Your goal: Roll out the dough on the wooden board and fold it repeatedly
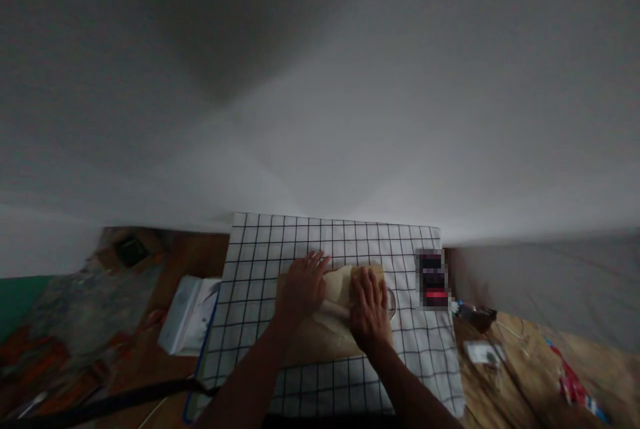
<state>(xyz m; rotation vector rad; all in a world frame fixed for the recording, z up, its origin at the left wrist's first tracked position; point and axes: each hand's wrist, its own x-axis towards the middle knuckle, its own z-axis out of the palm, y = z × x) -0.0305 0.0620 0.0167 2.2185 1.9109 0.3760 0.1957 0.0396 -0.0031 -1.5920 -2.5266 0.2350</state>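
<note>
Head view, dim & a bit blurry; pixelated item (433, 279) at checked cloth's (250, 296) far R edge unreadable; both forearms (250, 376) cut off at near edge; hands hide parts of dough (338, 286), pale, smooth, soft-looking, on tan board (345, 351) mid-cloth; L hand (305, 286) palm-down at dough's L side, fingers pointing far; R hand (367, 306) palm-down on R side, fingers slightly spread; both open, neither gripping.

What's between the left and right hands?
Head view: a pale, dough-like mass lies between the left hand and the right hand, on the board.
</note>
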